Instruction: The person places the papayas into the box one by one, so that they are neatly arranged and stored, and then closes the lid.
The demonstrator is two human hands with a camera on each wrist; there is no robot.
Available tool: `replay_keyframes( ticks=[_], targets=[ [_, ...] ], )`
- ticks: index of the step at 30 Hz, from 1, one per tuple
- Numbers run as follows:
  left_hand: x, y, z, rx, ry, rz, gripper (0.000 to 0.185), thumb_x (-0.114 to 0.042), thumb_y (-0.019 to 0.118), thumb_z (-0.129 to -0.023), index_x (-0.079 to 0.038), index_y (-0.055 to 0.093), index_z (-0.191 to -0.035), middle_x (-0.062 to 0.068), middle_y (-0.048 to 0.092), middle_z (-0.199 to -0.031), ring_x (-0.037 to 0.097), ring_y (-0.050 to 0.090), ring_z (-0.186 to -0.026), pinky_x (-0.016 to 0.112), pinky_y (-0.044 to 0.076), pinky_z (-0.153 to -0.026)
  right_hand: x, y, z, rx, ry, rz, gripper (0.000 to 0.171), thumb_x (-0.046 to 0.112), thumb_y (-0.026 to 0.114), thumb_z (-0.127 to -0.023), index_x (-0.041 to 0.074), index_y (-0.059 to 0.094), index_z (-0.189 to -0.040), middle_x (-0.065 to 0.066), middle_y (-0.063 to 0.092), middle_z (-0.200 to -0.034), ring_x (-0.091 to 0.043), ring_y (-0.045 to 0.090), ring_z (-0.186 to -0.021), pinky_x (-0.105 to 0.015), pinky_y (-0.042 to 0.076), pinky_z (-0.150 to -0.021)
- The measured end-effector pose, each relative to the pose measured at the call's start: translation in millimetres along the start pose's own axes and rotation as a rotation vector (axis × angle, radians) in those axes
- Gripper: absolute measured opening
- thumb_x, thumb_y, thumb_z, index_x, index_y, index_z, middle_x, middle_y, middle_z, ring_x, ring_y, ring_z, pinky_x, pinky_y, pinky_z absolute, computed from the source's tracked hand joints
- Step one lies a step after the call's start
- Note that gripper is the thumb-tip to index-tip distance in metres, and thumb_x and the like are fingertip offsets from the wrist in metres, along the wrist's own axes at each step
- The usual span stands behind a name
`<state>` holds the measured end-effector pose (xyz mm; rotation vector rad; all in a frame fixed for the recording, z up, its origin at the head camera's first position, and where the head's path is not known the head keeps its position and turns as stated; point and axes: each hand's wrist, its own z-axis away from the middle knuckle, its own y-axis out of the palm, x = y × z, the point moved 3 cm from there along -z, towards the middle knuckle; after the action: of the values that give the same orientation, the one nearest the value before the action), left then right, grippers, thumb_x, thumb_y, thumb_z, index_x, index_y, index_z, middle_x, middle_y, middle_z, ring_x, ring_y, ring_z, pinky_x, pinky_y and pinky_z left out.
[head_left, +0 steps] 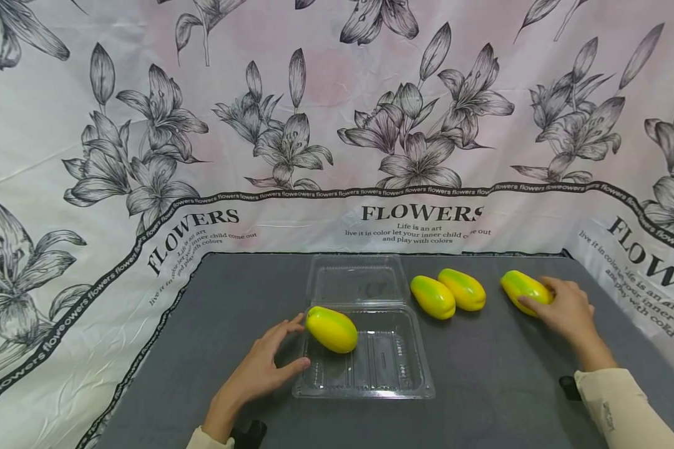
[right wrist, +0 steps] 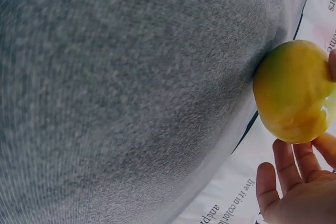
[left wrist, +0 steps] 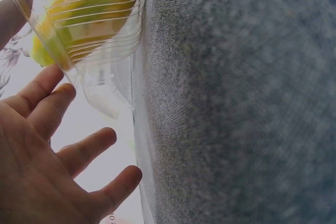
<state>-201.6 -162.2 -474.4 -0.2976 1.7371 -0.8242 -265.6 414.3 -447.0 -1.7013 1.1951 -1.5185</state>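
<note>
An oblong, mango-like yellow-green fruit [head_left: 331,330] lies in the left part of a clear plastic clamshell box [head_left: 365,394], whose lid [head_left: 356,280] is folded back. My left hand [head_left: 264,365] is at the box's left side, thumb and fingers spread around the near edge and not wrapped round the fruit. In the left wrist view, fingertips of that hand [left wrist: 47,150] touch or nearly touch the box wall. At the far right, my right hand [head_left: 567,312] grips another such fruit [head_left: 522,290] between thumb and fingers. The right wrist view shows this fruit [right wrist: 291,93] end-on, with fingertips against it.
Two more yellow-green fruits, a left one [head_left: 432,298] and a right one [head_left: 463,290], lie side by side just right of the lid. A dark grey cloth [head_left: 483,386] covers the table. Flower-printed fabric [head_left: 292,224] rises behind it and along both sides.
</note>
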Motion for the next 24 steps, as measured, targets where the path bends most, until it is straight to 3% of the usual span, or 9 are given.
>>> replay_keyframes(
  ticks=[4,13,18,24],
  targets=[
    [-0.1,0.2,-0.1,-0.003,-0.004,-0.003,0.053,-0.042,0.073,-0.093,-0.031,0.052,-0.140,-0.012,0.033,-0.166,0.041,0.027,-0.154,0.078,0.024,-0.113,-1.2,-0.4,0.7,0.028,0.004,0.003,0.082,0.047,0.063,-0.097,-0.019,0.042,-0.140,-0.041,0.048,-0.125,-0.052,0.038,-0.110,-0.063,0.030,-0.080],
    [0.4,0.8,-0.1,-0.006,-0.011,-0.018,0.055,-0.047,0.073,-0.092,-0.030,0.052,-0.140,-0.015,0.033,-0.165,0.041,0.027,-0.154,0.078,0.023,-0.113,-2.6,-0.3,2.4,0.098,0.048,-0.048,0.088,0.050,0.062,-0.097,-0.018,0.034,-0.145,-0.045,0.042,-0.139,-0.056,0.048,-0.113,-0.067,0.043,-0.089],
    [-0.7,0.5,-0.3,-0.004,0.001,-0.009,0.053,-0.045,0.073,-0.093,-0.030,0.052,-0.139,-0.012,0.033,-0.165,0.041,0.027,-0.154,0.077,0.025,-0.113,-1.1,-2.3,5.9,0.075,0.075,-0.045,0.089,0.051,0.062,-0.097,-0.018,0.035,-0.146,-0.045,0.043,-0.139,-0.054,0.049,-0.112,-0.065,0.043,-0.088],
    [-0.5,0.1,0.0,-0.010,0.004,-0.014,0.053,-0.045,0.072,-0.093,-0.031,0.052,-0.140,-0.013,0.033,-0.165,0.042,0.028,-0.154,0.077,0.025,-0.113,4.0,-6.2,7.7,0.013,0.045,-0.072,0.086,0.048,0.065,-0.096,-0.016,0.037,-0.147,-0.043,0.046,-0.138,-0.052,0.050,-0.110,-0.062,0.042,-0.084]
  ],
)
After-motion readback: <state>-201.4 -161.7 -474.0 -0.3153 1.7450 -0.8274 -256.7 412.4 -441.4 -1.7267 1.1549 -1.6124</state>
